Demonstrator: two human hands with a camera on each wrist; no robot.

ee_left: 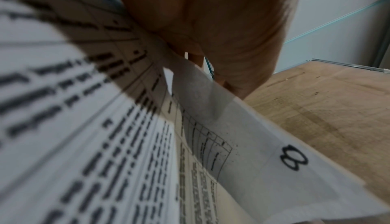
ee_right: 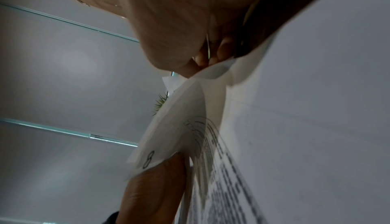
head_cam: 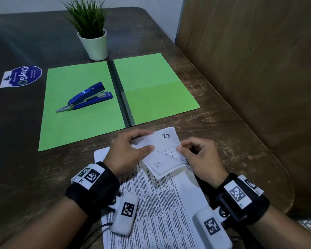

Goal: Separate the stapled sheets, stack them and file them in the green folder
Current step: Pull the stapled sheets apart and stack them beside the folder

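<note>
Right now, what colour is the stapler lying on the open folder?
Blue, with a metal tip; the stapler shows best in the head view.

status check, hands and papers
Left hand and right hand pinch corner of white printed sheets. Open green folder waiting; blue stapler lies on it.

Potted plant (head_cam: 92,27), green grass-like blades in a white pot, stands upright at far side of brown wood table (head_cam: 214,123). Oval blue sticker (head_cam: 23,76) w/ white text, prob. "ClayGO", lies flat far left. Wood panel (head_cam: 258,69) along table's right edge.
</note>
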